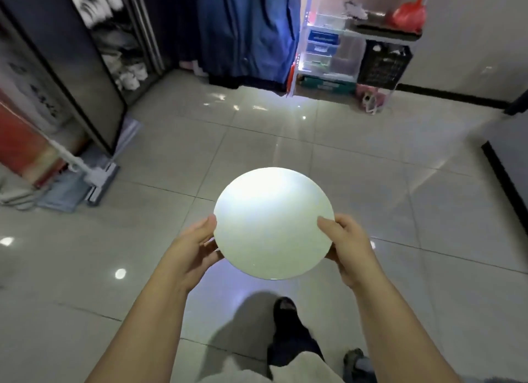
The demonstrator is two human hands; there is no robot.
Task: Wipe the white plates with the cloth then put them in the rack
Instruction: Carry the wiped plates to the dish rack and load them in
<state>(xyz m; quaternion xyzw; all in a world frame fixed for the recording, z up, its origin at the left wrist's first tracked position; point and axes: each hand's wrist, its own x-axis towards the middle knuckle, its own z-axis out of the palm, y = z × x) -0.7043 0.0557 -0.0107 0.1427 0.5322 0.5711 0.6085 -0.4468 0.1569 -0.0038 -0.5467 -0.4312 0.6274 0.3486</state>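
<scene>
You grip white plate [273, 225]: left hand [191, 251] at 9 o'clock rim, right hand [347, 247] at 3. Edge-only hold above tiled floor [371, 159]; slip risks drop, breakage.

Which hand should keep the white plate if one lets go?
Probably the right hand: its thumb lies well over the white plate rim, while the left hand thumb only touches the edge.

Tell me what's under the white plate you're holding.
Beneath the white plate lies glossy tiled floor, well apart. The left hand and right hand hold its edges, thumbs on top; the fingers underneath are mostly covered by it.
</scene>
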